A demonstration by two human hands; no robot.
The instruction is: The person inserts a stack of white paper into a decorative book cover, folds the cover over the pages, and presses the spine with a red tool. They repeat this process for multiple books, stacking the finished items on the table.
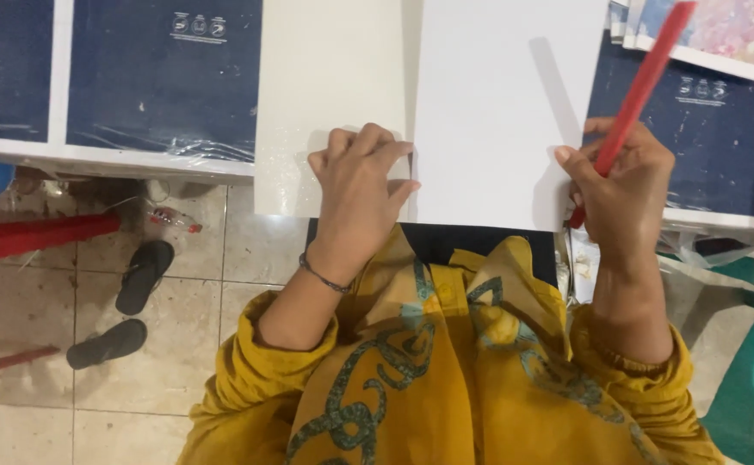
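A white sheet of paper lies on a white board in front of me. My left hand rests with curled fingers on the sheet's left edge, pressing it down where sheet and board meet. My right hand sits at the sheet's right edge, closed around a long red stick-like tool that slants up to the right. The tool's lower tip pokes out below my palm. Yellow patterned sleeves cover both my arms.
Dark blue panels wrapped in plastic lie left and right of the board. Two black sandals and a small bottle are on the tiled floor at left, beside red bars. A green plastic chair stands at right.
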